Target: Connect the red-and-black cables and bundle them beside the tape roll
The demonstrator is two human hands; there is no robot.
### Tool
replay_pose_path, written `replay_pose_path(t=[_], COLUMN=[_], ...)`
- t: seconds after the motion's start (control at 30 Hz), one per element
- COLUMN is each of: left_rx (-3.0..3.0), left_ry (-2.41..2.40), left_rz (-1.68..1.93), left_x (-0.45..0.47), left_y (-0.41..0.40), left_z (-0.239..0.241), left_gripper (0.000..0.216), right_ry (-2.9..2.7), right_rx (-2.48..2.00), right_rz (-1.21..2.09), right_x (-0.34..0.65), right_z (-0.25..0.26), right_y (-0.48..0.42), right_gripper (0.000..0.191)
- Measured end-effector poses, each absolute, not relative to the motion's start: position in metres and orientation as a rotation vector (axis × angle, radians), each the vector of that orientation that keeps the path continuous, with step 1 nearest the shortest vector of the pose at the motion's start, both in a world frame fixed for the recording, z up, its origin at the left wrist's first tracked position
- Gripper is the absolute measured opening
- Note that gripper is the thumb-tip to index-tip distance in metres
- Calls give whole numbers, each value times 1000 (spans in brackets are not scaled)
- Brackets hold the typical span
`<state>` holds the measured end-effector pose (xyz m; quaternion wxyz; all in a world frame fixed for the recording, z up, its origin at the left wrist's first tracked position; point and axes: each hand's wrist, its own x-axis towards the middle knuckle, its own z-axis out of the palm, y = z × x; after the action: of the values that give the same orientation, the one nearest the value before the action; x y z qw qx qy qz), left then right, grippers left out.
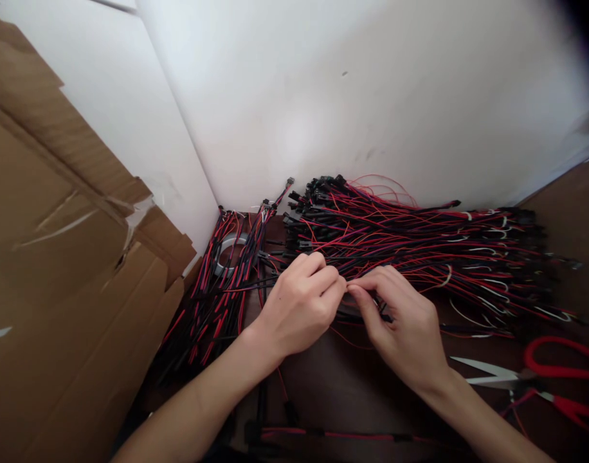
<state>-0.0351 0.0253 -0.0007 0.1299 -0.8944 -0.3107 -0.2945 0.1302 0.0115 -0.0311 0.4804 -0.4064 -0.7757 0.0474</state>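
My left hand [304, 302] is closed, knuckles up, and its fingertips pinch a thin wire whose held end is mostly hidden. Thin black and red wires [236, 287] run out to the left from behind that hand. Almost touching it, my right hand [405, 321] pinches at the same spot with thumb and forefinger. Under the right fingers a black piece of cable [384, 310] shows in part. Just behind both hands lies a large heap of red and black wire harnesses [395, 231] with black connectors, some bundles tied with white ties.
More harnesses [222, 289] lie at left, around a grey tape roll [220, 257]. Red-handled scissors [511, 376] rest open at right. A harness [333, 435] crosses the front of the dark table [323, 386]. Cardboard [72, 257] stands at left, a white wall [299, 96] behind.
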Motion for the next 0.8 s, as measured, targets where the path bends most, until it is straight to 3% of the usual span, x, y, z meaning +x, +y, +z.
replay_pose_path(t=[0.8], left_rx=[-2659], left_ry=[-990], left_rz=[-1149], left_x=[-42], left_y=[33], left_z=[0], left_gripper=[15], right_ry=[-1718], right_rx=[-994], right_rz=[364], right_x=[134], right_z=[-33], right_y=[14], right_gripper=[12])
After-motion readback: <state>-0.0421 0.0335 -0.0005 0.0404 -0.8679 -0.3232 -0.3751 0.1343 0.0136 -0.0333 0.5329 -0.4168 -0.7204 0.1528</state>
